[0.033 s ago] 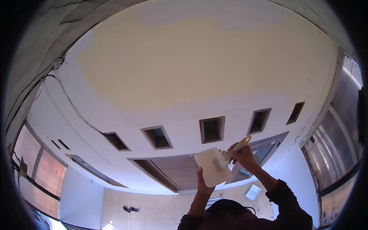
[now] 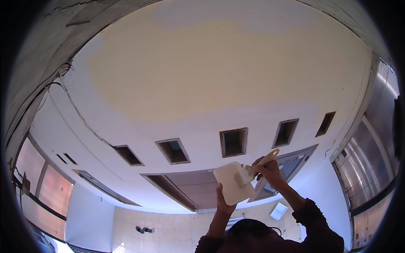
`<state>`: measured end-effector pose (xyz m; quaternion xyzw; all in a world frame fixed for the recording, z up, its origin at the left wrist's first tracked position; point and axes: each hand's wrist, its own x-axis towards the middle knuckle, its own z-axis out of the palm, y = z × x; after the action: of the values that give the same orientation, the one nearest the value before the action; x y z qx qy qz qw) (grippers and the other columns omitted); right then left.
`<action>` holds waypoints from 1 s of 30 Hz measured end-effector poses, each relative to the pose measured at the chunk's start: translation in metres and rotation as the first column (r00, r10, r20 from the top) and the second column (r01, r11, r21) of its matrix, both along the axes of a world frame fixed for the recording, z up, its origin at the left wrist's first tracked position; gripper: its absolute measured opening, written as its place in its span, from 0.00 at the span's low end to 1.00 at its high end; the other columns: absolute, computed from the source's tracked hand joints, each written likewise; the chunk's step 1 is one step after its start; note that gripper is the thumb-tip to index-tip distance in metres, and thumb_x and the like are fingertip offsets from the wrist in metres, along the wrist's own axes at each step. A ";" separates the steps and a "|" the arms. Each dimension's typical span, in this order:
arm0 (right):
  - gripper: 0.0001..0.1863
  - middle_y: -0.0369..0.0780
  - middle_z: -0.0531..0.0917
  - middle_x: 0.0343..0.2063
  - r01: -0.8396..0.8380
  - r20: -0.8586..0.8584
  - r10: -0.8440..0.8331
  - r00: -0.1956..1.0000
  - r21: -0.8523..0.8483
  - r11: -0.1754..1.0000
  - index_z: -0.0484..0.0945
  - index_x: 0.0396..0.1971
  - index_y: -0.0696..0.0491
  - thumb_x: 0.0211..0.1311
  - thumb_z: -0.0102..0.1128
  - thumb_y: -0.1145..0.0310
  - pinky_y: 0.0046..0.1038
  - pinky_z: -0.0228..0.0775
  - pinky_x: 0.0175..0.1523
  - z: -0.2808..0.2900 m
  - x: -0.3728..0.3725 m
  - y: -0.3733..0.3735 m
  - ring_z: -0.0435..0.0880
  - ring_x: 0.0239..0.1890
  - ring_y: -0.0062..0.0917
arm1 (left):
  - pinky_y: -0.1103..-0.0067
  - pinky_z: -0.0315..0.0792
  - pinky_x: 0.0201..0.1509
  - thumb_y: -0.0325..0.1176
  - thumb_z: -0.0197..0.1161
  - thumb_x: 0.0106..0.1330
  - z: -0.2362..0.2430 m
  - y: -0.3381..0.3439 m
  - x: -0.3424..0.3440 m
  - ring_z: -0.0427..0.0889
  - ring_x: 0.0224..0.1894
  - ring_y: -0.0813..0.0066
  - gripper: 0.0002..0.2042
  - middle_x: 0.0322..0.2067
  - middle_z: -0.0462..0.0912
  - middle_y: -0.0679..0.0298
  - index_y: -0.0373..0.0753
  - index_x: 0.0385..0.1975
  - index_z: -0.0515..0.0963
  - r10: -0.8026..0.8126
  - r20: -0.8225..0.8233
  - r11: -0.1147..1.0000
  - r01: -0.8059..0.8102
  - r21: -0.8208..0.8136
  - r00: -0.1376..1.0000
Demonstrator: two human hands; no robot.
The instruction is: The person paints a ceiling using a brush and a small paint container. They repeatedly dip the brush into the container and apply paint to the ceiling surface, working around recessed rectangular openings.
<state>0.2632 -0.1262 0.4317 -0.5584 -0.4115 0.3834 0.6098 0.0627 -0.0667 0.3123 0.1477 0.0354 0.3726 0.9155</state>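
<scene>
Head view, tilted up at a ceiling (image 2: 219, 71). Raised in the lower middle of the frame, two forearms in dark sleeves, with a dark-haired head (image 2: 249, 230) just below them at the bottom edge.

Left hand (image 2: 223, 201) closed on the lower edge of a white flat board (image 2: 233, 182), fingers clamped from beneath, board held tilted and facing the camera. Right hand (image 2: 269, 172) wrapped tight around the pale wooden handle of a putty knife (image 2: 256, 166), handle end pointing up and to the right, blade end resting on the board's upper right part, touching its surface. Both hands close together, just beside each other, board between them.

Overhead, the ceiling's broad middle coated in a yellowish cream patch, paler white toward its edges. Along the ceiling's lower edge, a row of rectangular dark recesses (image 2: 233, 142), running from the left part to the right. Below that row, a long brown recessed panel (image 2: 185, 185) slanting toward the lower middle. At the ceiling's left edge, thin cables (image 2: 63, 99) trailing along a rough grey wall (image 2: 33, 55). On the right edge, metal-framed glazing (image 2: 371, 160). On the left edge, reddish window panes (image 2: 42, 177).
</scene>
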 end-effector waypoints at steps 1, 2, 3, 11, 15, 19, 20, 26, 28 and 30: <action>0.11 0.44 0.84 0.29 0.025 -0.089 -0.023 0.996 0.015 1.000 0.80 0.37 0.62 0.61 0.63 0.69 0.24 0.79 0.26 -0.003 -0.002 -0.002 0.86 0.28 0.27 | 0.57 0.69 0.67 0.57 0.50 0.73 -0.003 0.003 -0.002 0.72 0.65 0.57 0.33 0.65 0.70 0.57 0.43 0.70 0.59 -0.025 0.038 1.000 0.025 -0.003 0.999; 0.12 0.44 0.84 0.29 0.051 -0.175 -0.045 0.984 0.029 0.998 0.80 0.38 0.62 0.60 0.64 0.68 0.24 0.79 0.25 -0.004 -0.004 -0.004 0.86 0.27 0.28 | 0.57 0.70 0.67 0.57 0.51 0.73 -0.001 0.004 -0.003 0.72 0.65 0.57 0.33 0.64 0.71 0.57 0.43 0.70 0.59 -0.013 0.022 1.000 0.013 -0.011 1.000; 0.13 0.44 0.84 0.29 0.077 -0.260 -0.064 0.963 0.042 0.996 0.80 0.38 0.62 0.59 0.65 0.68 0.25 0.79 0.24 -0.006 -0.005 -0.006 0.85 0.26 0.28 | 0.57 0.70 0.66 0.58 0.51 0.73 0.002 0.004 -0.003 0.73 0.65 0.57 0.33 0.64 0.71 0.57 0.43 0.70 0.60 0.000 0.006 1.000 0.000 -0.019 1.000; 0.14 0.40 0.83 0.36 0.062 -0.592 -0.069 0.803 -0.033 0.998 0.77 0.44 0.56 0.63 0.64 0.66 0.30 0.81 0.32 -0.031 -0.010 0.006 0.85 0.35 0.27 | 0.57 0.75 0.62 0.58 0.53 0.71 0.004 0.009 -0.013 0.76 0.61 0.56 0.33 0.61 0.73 0.57 0.44 0.69 0.62 0.014 0.078 0.998 -0.009 -0.064 0.997; 0.15 0.37 0.82 0.38 0.064 -0.662 0.063 0.747 0.167 0.984 0.77 0.48 0.54 0.65 0.65 0.63 0.29 0.83 0.39 0.019 -0.018 0.043 0.85 0.37 0.25 | 0.55 0.78 0.57 0.60 0.54 0.70 0.014 0.013 -0.024 0.77 0.60 0.56 0.33 0.59 0.74 0.57 0.45 0.68 0.62 0.102 -0.008 0.993 -0.102 -0.053 0.995; 0.19 0.39 0.82 0.40 0.111 -0.424 0.152 0.893 0.533 0.839 0.76 0.52 0.56 0.66 0.65 0.63 0.30 0.84 0.45 0.126 -0.030 0.116 0.86 0.41 0.26 | 0.55 0.78 0.57 0.60 0.54 0.70 0.001 0.014 -0.040 0.78 0.59 0.57 0.32 0.59 0.75 0.59 0.46 0.68 0.63 0.144 0.019 0.988 -0.142 -0.063 0.989; 0.20 0.40 0.82 0.41 0.113 -0.356 0.153 0.922 0.625 0.772 0.75 0.53 0.57 0.66 0.66 0.63 0.31 0.84 0.44 0.156 -0.034 0.135 0.86 0.43 0.27 | 0.56 0.77 0.59 0.59 0.55 0.70 0.003 0.010 -0.045 0.77 0.60 0.58 0.32 0.59 0.75 0.60 0.45 0.68 0.63 0.161 0.011 0.985 -0.161 -0.055 0.987; 0.19 0.41 0.85 0.40 0.014 0.105 -0.193 0.976 0.847 0.531 0.78 0.49 0.60 0.65 0.67 0.64 0.26 0.85 0.43 0.290 -0.041 0.239 0.87 0.41 0.26 | 0.56 0.75 0.61 0.58 0.55 0.70 -0.009 -0.001 -0.060 0.77 0.60 0.59 0.32 0.59 0.75 0.60 0.44 0.67 0.63 0.234 0.010 0.971 -0.233 -0.057 0.972; 0.17 0.40 0.85 0.38 0.005 0.218 -0.341 0.914 0.838 0.546 0.80 0.48 0.59 0.65 0.67 0.64 0.25 0.84 0.42 0.303 -0.034 0.259 0.87 0.40 0.23 | 0.56 0.79 0.57 0.61 0.53 0.70 -0.012 -0.004 -0.064 0.78 0.59 0.58 0.33 0.58 0.75 0.60 0.45 0.67 0.63 0.260 -0.008 0.964 -0.260 -0.062 0.966; 0.15 0.38 0.86 0.36 0.005 0.255 -0.469 0.846 0.874 0.486 0.81 0.46 0.57 0.65 0.66 0.65 0.24 0.83 0.41 0.307 -0.023 0.277 0.85 0.38 0.19 | 0.56 0.79 0.57 0.61 0.52 0.70 -0.007 -0.009 -0.067 0.78 0.59 0.58 0.33 0.58 0.75 0.60 0.45 0.67 0.63 0.277 -0.034 0.959 -0.279 -0.051 0.960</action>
<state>0.2406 0.1509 0.7388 -0.3161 -0.5927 -0.1027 0.7337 -0.0047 -0.0753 0.3052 0.1210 0.0779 0.4944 0.8573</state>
